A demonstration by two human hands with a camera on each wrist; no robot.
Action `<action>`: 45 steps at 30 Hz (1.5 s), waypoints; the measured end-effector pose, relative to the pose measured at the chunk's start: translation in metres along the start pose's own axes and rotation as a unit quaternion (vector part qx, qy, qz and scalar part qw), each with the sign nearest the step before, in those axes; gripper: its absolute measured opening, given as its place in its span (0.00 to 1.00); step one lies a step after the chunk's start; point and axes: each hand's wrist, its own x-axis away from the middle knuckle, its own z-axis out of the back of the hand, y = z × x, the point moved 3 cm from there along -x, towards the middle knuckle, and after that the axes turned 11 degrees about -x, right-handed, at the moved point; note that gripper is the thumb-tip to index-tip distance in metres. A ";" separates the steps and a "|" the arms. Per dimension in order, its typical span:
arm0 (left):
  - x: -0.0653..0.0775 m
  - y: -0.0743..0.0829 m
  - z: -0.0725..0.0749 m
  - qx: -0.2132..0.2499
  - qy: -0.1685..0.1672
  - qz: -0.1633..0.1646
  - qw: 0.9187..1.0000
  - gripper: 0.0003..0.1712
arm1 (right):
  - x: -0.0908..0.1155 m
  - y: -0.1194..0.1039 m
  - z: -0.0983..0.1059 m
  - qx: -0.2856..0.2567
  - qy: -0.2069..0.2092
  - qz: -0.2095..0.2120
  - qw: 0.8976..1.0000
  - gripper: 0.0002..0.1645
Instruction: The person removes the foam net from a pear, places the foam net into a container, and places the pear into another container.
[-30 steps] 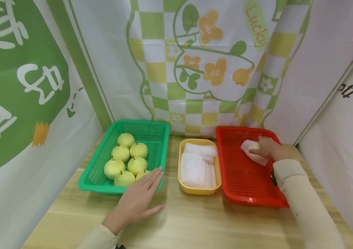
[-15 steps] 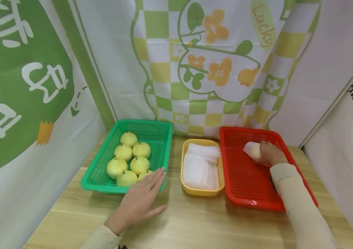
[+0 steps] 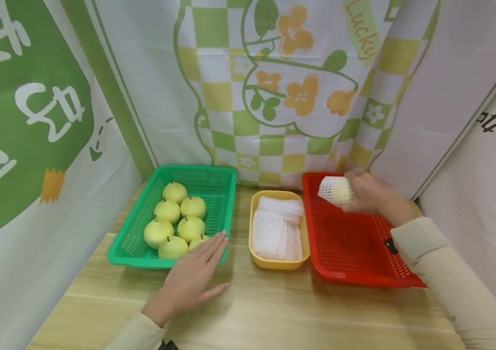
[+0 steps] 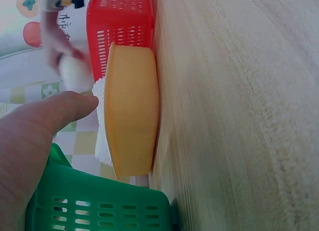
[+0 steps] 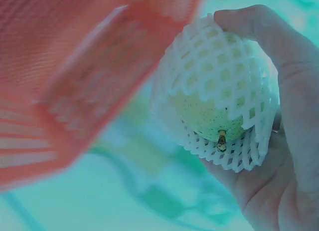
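My right hand [image 3: 367, 193] grips a pale yellow pear [image 5: 199, 111] wrapped in a white foam net [image 5: 214, 66], held above the back of the red basket [image 3: 344, 243]. In the right wrist view the thumb curls round one side, and the stem pokes out of the net's open end. My left hand [image 3: 191, 277] lies at the front right corner of the green basket [image 3: 143, 262], fingers straight and together, thumb spread, holding nothing. Several bare pears [image 3: 172, 248] sit in that basket; the left hand partly hides one.
Between the two baskets stands a small yellow bin [image 3: 276, 265] with folded white foam nets [image 3: 267, 233]. All three containers rest on a wooden table [image 3: 274, 311]. A patterned curtain [image 3: 256, 136] hangs right behind them, with printed cloth walls on both sides.
My right hand has taken hold of the netted pear in the red basket, raised it and carried it left. The left hand has stayed by the green basket.
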 end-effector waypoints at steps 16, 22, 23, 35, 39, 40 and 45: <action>0.001 -0.002 0.001 0.007 0.009 0.003 1.000 0.57 | 0.084 -0.155 -0.035 -0.027 0.033 0.137 0.990 0.49; 0.002 -0.001 0.000 0.004 0.005 0.002 1.000 0.56 | 0.098 -0.179 -0.092 -0.028 0.014 0.168 0.985 0.47; 0.002 -0.001 0.001 0.003 0.005 0.002 1.000 0.56 | 0.098 -0.180 -0.102 -0.034 0.007 0.167 0.985 0.46; 0.001 -0.003 0.008 0.042 0.017 -0.001 0.999 0.57 | 0.093 -0.165 -0.164 -0.080 -0.053 0.128 0.987 0.45; 0.003 0.003 0.024 0.127 0.073 -0.018 0.989 0.53 | 0.097 -0.160 -0.166 -0.099 -0.068 0.113 0.986 0.49; 0.004 0.006 0.028 0.152 0.089 -0.026 0.984 0.51 | 0.099 -0.159 -0.166 -0.105 -0.071 0.110 0.986 0.50; 0.010 0.025 0.032 0.253 0.105 -0.061 0.960 0.33 | 0.108 -0.149 -0.164 -0.148 -0.083 0.097 0.981 0.59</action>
